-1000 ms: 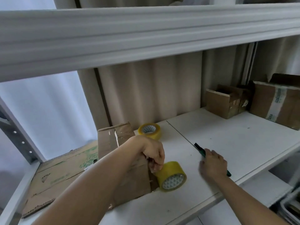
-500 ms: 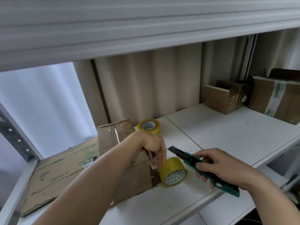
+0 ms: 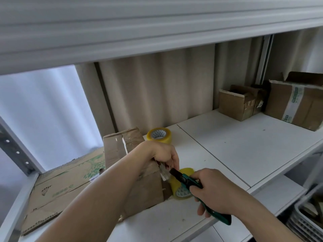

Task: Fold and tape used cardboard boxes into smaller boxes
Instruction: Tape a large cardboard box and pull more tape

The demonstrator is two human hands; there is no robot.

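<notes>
Head view: box [image 3: 295,103], illegible green print.

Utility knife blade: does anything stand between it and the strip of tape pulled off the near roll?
Nothing visible does. The right hand holds the green utility knife with its blade at the clear tape strip, which the left hand pinches taut beside the cardboard box.

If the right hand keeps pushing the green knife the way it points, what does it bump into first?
Most likely the stretched strip of clear tape that the left hand pinches. The right hand aims the green knife up-left, its blade tip right at that strip. Depth is hard to judge.
</notes>
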